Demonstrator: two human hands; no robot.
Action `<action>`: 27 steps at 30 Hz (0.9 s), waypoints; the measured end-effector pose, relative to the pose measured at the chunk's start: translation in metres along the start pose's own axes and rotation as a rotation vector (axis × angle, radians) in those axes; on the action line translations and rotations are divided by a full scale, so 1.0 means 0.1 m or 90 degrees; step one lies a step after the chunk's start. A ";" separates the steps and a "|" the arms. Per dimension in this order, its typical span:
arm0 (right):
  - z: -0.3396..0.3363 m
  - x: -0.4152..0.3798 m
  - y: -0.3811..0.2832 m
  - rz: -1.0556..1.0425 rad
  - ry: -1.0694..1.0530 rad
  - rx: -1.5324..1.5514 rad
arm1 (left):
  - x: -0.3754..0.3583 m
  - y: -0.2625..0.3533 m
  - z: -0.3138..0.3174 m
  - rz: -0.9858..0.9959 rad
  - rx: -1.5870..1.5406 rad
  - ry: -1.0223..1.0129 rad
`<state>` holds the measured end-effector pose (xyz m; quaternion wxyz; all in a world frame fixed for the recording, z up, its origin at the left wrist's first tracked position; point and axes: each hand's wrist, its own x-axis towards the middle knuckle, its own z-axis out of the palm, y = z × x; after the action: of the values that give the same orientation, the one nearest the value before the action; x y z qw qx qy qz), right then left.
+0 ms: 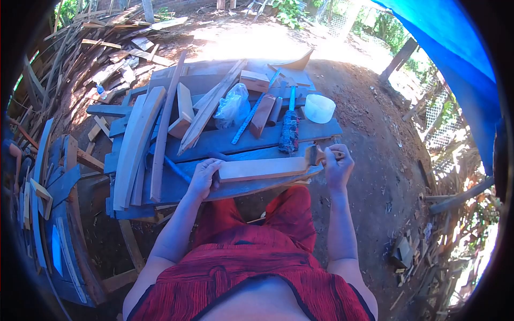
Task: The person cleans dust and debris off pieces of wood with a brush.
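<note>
A pale wooden block (262, 169) lies lengthwise near the front edge of the plank bench (214, 140). My left hand (204, 178) is closed around its left end, thumb on top. My right hand (338, 167) grips the handle of a paintbrush (315, 155), whose dark bristles meet the block's right end. Just beyond the block are a dark, stained cylinder with a blue handle (289, 131) and a white round tub (319, 108). A reddish wooden block (262, 115) stands further left.
Long boards (140, 147) and thin strips (214, 107) cover the bench's left side, with a clear plastic bag (233, 106) and a measuring strip (248, 119) among them. Scrap wood (115, 69) is heaped behind. A blue tarp (455, 48) hangs at upper right. Part of another person (15, 155) shows far left.
</note>
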<state>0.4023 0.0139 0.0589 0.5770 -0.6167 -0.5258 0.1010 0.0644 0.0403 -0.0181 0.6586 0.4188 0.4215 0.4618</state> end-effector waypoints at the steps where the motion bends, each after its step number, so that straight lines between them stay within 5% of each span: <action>1: 0.03 -0.02 -0.01 0.000 0.001 0.000 | 0.00 0.00 0.00 -0.007 -0.003 0.004; 10: 0.56 -0.38 -0.44 -0.209 -0.135 -0.022 | 0.02 -0.04 -0.03 -0.009 -0.020 -0.003; 18: 0.80 -0.49 -0.79 0.154 -0.276 0.423 | 0.02 -0.04 -0.04 -0.002 -0.005 -0.019; 27: 0.52 -0.33 -0.45 0.214 -0.215 0.428 | 0.02 -0.04 -0.04 -0.007 -0.020 -0.015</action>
<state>0.3262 0.0100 0.0634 0.6277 -0.4459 -0.4425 0.4597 0.0625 0.0417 -0.0232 0.6726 0.4114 0.4086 0.4597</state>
